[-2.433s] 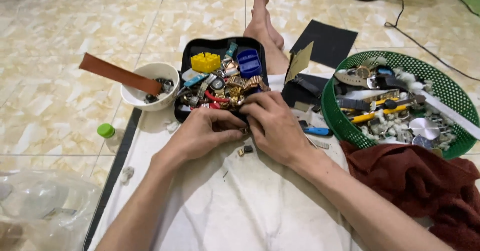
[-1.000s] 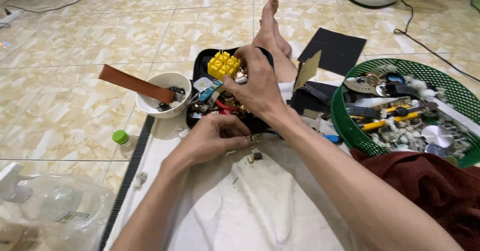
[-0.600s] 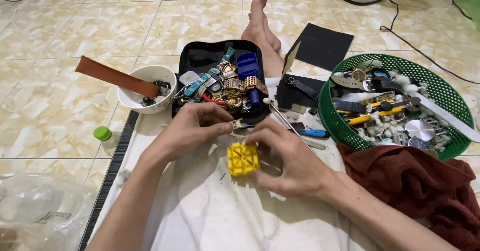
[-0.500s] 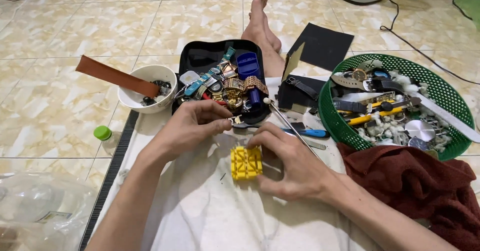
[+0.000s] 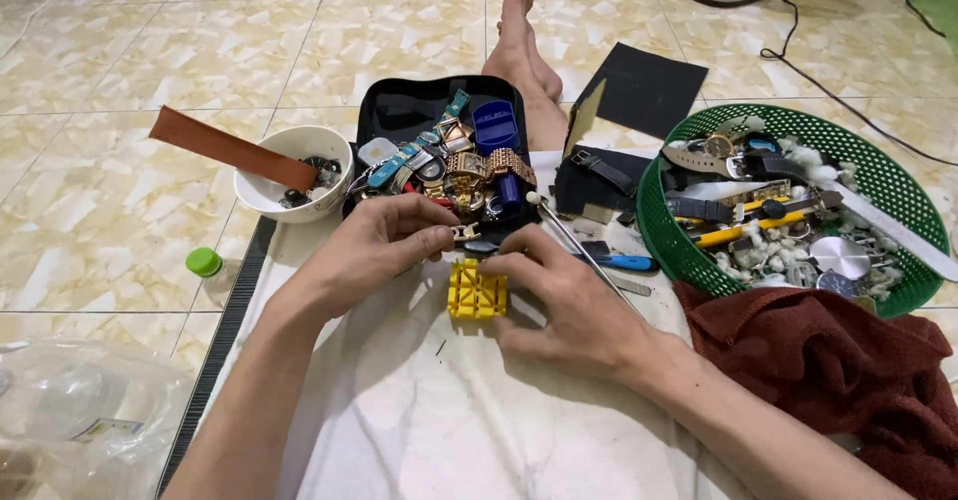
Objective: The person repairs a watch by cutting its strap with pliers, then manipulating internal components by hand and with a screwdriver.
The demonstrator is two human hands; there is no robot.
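A yellow slotted plastic block (image 5: 476, 291) lies on the white cloth (image 5: 429, 420) in front of me. My right hand (image 5: 564, 300) rests on its right side, fingers touching its top edge. My left hand (image 5: 384, 241) pinches a small gold metal watch part (image 5: 465, 232) just above the block, fingertips close to those of my right hand. Right behind them sits a black open case (image 5: 399, 111) full of watch bands, gold watches and a blue block.
A white bowl (image 5: 269, 161) with a brown leather strap (image 5: 230, 148) stands at the left. A green basket (image 5: 699, 250) of watch parts and tools is at the right, a dark red cloth (image 5: 838, 370) before it. A blue-handled tool (image 5: 619, 260), green cap (image 5: 204, 260), my foot (image 5: 519, 31).
My right hand lifted the yellow block out of the black case and brought it down onto the white cloth. My left hand stayed near the case's front edge, pinching the small part.
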